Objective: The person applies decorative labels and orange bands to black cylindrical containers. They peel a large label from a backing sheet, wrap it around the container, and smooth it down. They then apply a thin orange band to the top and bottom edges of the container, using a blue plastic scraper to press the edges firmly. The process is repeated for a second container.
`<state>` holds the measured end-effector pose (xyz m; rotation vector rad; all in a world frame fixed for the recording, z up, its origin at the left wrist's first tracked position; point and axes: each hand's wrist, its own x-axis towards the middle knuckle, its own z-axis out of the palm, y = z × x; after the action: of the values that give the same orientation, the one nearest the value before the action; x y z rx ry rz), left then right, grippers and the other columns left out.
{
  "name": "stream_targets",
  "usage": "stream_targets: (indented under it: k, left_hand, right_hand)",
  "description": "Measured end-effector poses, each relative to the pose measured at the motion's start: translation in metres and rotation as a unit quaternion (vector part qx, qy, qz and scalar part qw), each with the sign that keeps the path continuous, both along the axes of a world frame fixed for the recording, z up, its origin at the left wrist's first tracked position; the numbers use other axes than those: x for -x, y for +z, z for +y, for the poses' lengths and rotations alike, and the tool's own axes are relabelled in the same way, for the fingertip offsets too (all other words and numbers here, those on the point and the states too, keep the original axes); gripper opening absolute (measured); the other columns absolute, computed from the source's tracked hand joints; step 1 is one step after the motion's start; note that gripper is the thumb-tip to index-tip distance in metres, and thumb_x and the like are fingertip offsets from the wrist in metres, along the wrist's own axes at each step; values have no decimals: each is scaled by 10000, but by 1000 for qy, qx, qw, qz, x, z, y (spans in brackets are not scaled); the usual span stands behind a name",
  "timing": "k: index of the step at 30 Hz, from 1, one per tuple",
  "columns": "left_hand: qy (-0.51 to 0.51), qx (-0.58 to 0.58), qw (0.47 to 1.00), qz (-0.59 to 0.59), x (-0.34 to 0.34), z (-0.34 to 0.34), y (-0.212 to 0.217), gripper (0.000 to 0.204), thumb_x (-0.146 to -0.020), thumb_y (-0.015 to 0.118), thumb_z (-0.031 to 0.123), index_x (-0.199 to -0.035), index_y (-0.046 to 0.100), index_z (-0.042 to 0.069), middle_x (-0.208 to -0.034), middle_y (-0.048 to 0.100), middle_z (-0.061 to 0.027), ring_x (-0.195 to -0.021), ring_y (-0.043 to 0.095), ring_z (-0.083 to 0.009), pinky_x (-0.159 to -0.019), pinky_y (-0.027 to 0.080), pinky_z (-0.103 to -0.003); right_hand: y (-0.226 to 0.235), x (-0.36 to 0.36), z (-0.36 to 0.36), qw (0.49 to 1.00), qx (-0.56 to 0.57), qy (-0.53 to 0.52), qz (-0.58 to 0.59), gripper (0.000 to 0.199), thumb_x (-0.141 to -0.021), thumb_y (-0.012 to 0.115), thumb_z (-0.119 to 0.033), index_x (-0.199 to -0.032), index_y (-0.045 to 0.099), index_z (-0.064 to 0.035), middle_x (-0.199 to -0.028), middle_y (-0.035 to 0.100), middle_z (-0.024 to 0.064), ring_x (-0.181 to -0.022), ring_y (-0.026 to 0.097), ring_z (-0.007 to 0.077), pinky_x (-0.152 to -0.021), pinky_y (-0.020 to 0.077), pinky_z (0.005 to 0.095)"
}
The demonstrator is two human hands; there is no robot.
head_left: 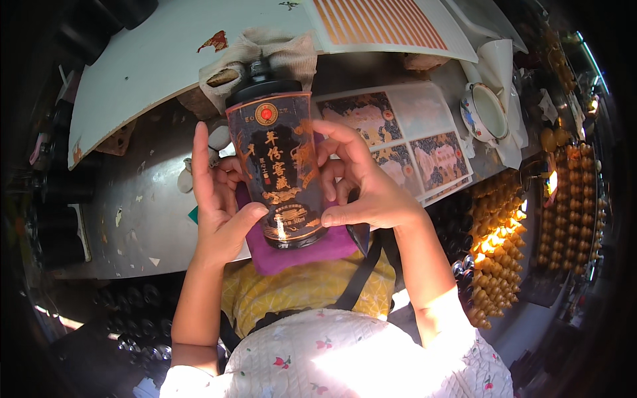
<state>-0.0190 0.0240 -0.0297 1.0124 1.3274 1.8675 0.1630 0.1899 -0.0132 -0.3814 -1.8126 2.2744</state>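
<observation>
In the head view, the person holds a dark bottle (282, 162) out over a purple cloth (292, 261), its base overlapping the cloth and its body reaching beyond it. The left hand (222, 212) has its thumb pressed to the bottle's lower front and its index finger stretched straight, spread wide from the thumb; the other fingers curl in beside the bottle, their tips partly hidden. The right hand (371, 192) clasps the opposite side, thumb flat near the base, index finger bent onto the edge higher up, the rest folded between.

The label faces up: a round red-and-gold emblem (266, 115) near the shoulder, a column of pale gold characters below it, copper figures at the sides and small print lower down.

The bottle's black neck (261, 70) points away from the person, its long axis leaning slightly left. Past the purple cloth lies a bunched white fabric (292, 56); beyond it to the right are printed sheets (405, 142) with dark-and-copper panels, and farther right, an enamel mug (468, 114).
</observation>
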Motion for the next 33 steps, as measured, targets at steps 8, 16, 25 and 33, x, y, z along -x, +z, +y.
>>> stream_targets:
  k: [8, 16, 25, 33]
  left_hand:
    - [2, 133, 929, 346, 11, -8, 6, 1073, -854, 683, 574, -1621, 185, 12, -1491, 399, -186, -1210, 354, -295, -1136, 253, -405]
    - [-34, 143, 937, 318, 8, -14, -1, 1136, -851, 654, 675, -1633, 132, 37, -1593, 239, -264, -1269, 357, -355, -1156, 256, -449]
    - [43, 136, 950, 276, 5, 14, 13, 1216, -830, 597, 755, -1621, 72, -6, -1443, 385, -286, -1305, 383, -388, -1138, 296, -483]
    - [46, 126, 953, 272, 4, 14, 10, 1233, -846, 572, 765, -1606, 38, -47, -1468, 387, -294, -1306, 433, -418, -1142, 307, -498]
  right_hand:
    - [15, 6, -12, 976, -209, -62, 27, 1045, -750, 850, -122, -1626, 290, -219, -1304, 387, 75, -872, 492, 138, -719, 472, 251]
    - [12, 9, -7, 975, -217, -43, 25, 1094, -685, 906, -202, -1614, 328, -187, -1364, 373, 97, -1011, 450, 193, -888, 446, 306]
    - [9, 28, 2, 972, -223, -60, 35, 1209, -682, 899, -355, -1647, 198, -157, -1448, 373, 120, -983, 459, 183, -872, 447, 305]
    - [-2, 35, 1, 967, -238, -78, 44, 1245, -733, 823, -544, -1650, 103, -108, -1548, 357, 203, -1237, 456, 286, -1025, 412, 392]
